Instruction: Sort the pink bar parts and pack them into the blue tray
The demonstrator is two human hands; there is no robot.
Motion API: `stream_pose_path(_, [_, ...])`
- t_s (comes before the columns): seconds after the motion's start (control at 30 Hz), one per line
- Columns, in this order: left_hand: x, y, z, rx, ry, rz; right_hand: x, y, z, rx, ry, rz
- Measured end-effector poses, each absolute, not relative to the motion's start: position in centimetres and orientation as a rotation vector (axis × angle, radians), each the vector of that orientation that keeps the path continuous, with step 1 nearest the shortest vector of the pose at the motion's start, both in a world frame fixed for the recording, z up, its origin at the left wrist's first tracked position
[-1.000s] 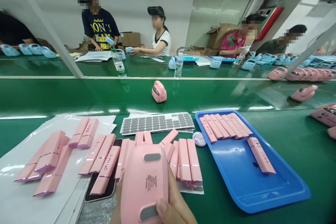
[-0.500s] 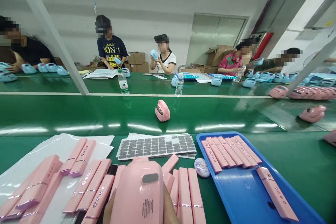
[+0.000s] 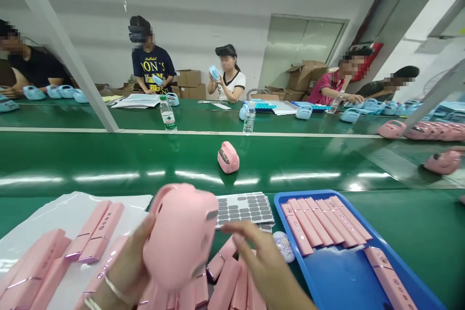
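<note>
Left hand (image 3: 127, 264) grasps a pink device housing (image 3: 179, 235); right hand (image 3: 267, 269) is released, fingers spread.

The housing is held tilted above the green worktop (image 3: 109, 160), at 6 o'clock in the view, with the right hand just beside it at 3 o'clock. Pink bar-shaped parts (image 3: 96, 230) lie beneath and at 9 o'clock. A grey pad sheet (image 3: 247, 208) lies at 1 o'clock; a blue tray (image 3: 337, 276) of pink bars at 3 o'clock.

Single head-worn view, looking forward and down, close over green bench (image 3: 399, 223), co-workers opposite.
</note>
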State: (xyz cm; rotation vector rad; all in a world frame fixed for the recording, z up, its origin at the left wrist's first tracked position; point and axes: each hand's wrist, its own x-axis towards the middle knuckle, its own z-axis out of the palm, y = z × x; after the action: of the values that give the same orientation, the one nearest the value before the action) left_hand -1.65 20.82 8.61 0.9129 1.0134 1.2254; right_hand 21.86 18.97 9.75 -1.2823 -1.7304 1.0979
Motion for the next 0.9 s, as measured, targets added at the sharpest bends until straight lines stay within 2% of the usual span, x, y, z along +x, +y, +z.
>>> stream_pose_path(0.03, [-2.5, 22.9, 9.5, 1.312, 1.332, 1.157, 22.9, 20.6, 9.3, -1.425, -1.762, 0.977])
stream_pose_path(0.07, [-3.3, 25.2, 10.4, 1.454, 1.474, 1.147, 23.7, 22.1, 8.8, -1.527, -1.782, 0.894])
stream_pose_path(0.23, [-6.3, 36.6, 11.5, 2.032, 1.707, 0.793, 24.0, 27.3, 5.4, -1.738, -1.939, 0.728])
stream_pose_path(0.4, [-6.9, 42.7, 9.3, 2.285, 1.717, 0.290, 22.5, 28.1, 3.6, -1.841, -2.024, 0.626])
stream_pose_path(0.57, [-5.7, 45.0, 11.2, 2.396, 1.710, -0.073, 22.4, 28.4, 3.8, -1.918, -1.989, 0.583])
stream_pose_path(0.7, [0.5, 45.3, 12.6, 2.719, 1.626, 0.025, 22.2, 28.9, 4.1, -1.958, -1.949, 0.653])
stream_pose_path(0.9, [10.9, 45.2, 9.6, 3.075, 1.313, 0.078, 23.1, 28.7, 4.2, -1.851, -1.833, 0.800])
